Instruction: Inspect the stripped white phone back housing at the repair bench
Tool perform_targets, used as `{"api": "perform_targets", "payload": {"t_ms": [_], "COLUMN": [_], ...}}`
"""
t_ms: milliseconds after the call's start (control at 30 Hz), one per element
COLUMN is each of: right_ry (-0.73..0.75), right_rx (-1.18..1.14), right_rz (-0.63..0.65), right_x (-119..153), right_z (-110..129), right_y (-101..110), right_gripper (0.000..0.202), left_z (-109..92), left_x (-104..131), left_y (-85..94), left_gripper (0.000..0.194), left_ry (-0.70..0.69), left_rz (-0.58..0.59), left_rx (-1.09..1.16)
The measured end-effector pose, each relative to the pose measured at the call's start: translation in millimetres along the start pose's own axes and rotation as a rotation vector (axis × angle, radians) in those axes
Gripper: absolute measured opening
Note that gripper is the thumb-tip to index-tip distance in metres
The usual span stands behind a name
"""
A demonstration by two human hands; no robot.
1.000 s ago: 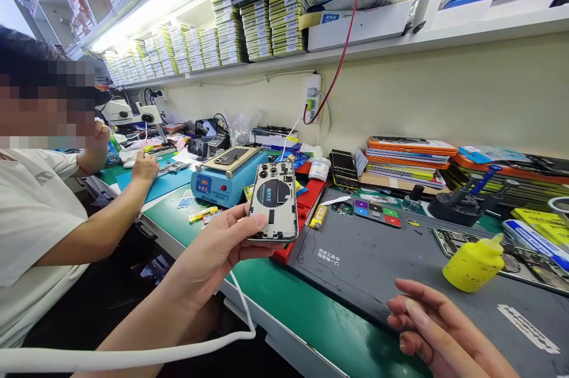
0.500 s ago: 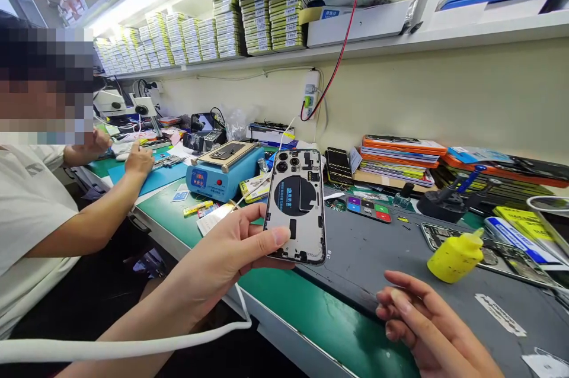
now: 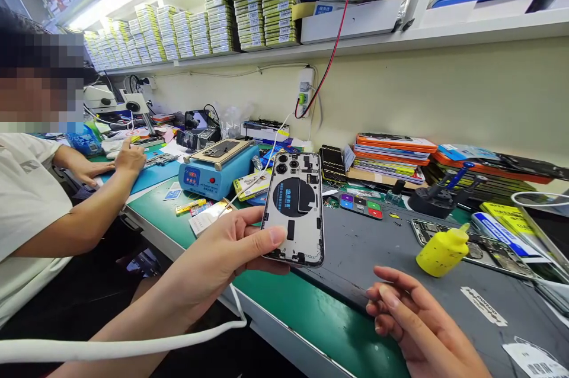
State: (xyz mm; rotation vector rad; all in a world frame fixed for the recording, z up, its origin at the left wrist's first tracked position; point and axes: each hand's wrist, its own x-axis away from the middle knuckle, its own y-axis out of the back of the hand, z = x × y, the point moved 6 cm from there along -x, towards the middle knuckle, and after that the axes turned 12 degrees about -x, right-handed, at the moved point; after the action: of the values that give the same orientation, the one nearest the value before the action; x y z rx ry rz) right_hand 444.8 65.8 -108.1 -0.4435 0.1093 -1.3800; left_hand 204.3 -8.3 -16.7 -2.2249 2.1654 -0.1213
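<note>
My left hand [image 3: 249,239] grips the lower left side of a phone back [image 3: 313,230], thumb on its face and fingers behind. The phone back is pale with a dark round patch in its middle and camera rings at the top left; it is held up over the front edge of the bench. Its lower edge faces me. Low on the right, my right hand [image 3: 413,313] hangs over the grey mat [image 3: 351,247], fingers curved and apart, with nothing seen in it. A yellow squeeze bottle [image 3: 440,253] stands just beyond that hand.
A blue heating device [image 3: 217,176] sits behind my left hand. An opened phone [image 3: 502,256] and a thin metal blade [image 3: 483,306] lie at the right. Another person [image 3: 40,200] works at the left. A white cable [image 3: 133,349] crosses in front of my left forearm.
The view has shifted slightly, so most things sit a little further left. The other person's far hand has lowered onto the bench. My left hand still holds the phone back.
</note>
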Motion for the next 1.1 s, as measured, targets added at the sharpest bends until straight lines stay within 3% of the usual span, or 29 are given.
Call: {"api": "perform_targets", "payload": {"t_ms": [533,1100], "right_ry": [0.017,0.037], "right_rx": [-0.015,-0.009], "right_rz": [0.059,0.033], "right_x": [1.3,-0.6], "right_z": [-2.6,-0.9], "right_y": [2.6,1.0], "right_gripper": [0.06,0.058], "left_z": [5.4,7.1], "left_x": [0.0,1.2], "left_y": [-6.5,-11.5], "left_gripper": [0.034,0.035], "left_ry": [-0.01,-0.028], "left_rz": [0.051,0.057], "left_rx": [-0.023,-0.049]}}
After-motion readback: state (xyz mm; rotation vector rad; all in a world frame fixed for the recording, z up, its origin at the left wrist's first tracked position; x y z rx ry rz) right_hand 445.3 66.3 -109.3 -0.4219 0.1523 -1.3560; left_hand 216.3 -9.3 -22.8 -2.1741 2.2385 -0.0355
